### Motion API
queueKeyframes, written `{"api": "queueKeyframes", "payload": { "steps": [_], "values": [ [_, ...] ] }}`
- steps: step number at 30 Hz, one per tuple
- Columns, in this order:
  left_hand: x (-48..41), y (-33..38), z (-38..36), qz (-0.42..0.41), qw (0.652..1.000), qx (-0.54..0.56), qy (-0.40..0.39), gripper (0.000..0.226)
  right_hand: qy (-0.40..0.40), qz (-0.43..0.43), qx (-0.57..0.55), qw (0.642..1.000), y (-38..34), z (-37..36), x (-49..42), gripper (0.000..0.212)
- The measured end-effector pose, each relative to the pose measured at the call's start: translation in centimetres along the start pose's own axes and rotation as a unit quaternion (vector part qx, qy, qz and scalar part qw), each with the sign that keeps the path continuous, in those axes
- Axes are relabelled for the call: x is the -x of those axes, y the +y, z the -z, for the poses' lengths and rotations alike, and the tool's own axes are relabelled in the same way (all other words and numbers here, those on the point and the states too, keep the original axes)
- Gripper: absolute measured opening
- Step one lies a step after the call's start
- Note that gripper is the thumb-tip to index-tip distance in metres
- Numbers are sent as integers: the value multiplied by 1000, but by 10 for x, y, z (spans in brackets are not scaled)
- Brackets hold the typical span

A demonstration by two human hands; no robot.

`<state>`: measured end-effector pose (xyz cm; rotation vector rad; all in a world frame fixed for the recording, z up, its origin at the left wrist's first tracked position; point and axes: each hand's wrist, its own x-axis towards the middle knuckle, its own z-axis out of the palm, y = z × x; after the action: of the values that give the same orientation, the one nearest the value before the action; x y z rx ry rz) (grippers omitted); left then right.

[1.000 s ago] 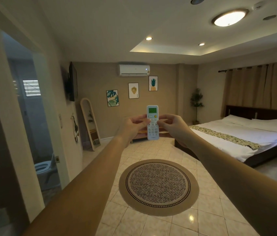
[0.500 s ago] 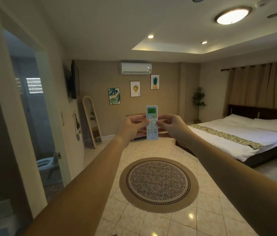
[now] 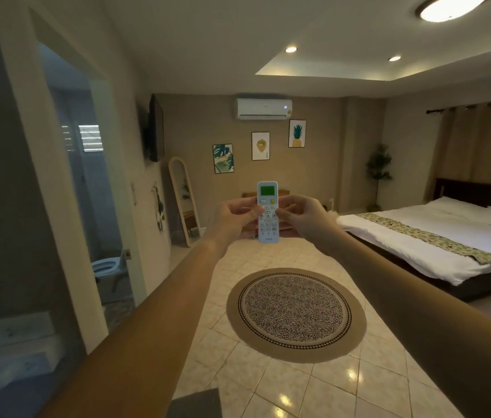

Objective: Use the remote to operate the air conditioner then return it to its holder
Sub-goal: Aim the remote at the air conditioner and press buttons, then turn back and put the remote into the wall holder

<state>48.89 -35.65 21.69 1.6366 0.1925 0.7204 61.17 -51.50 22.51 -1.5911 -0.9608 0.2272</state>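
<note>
I hold a white remote [image 3: 267, 194] with a lit green screen upright at arm's length, its top aimed toward the far wall. My left hand [image 3: 236, 218] grips its left side. My right hand [image 3: 304, 215] pinches its right side, with a thumb on the buttons. High on the far wall hangs the white air conditioner [image 3: 263, 108], with a small lit display at its right end. No remote holder shows in this view.
A round woven rug [image 3: 296, 314] lies on the tiled floor ahead. A bed [image 3: 437, 239] fills the right side. On the left is an open bathroom doorway [image 3: 87, 188] with a toilet inside. A leaning mirror [image 3: 183, 200] and a wall TV [image 3: 155, 128] sit along the left wall.
The view has tilted down and shifted right, so the room sits lower and the left doorway looms larger. Both hands keep hold of the remote in the same pose.
</note>
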Motion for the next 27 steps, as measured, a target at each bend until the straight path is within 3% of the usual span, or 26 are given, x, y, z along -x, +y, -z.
{"api": "queueKeyframes", "payload": {
  "steps": [13,27],
  "values": [
    [54,-2,47,3,996,-38,86,37,-86,6,-43,995,0,-61,9,27],
    [93,8,155,17,984,-56,168,37,-160,36,-51,985,-29,-172,-4,25]
  ]
}}
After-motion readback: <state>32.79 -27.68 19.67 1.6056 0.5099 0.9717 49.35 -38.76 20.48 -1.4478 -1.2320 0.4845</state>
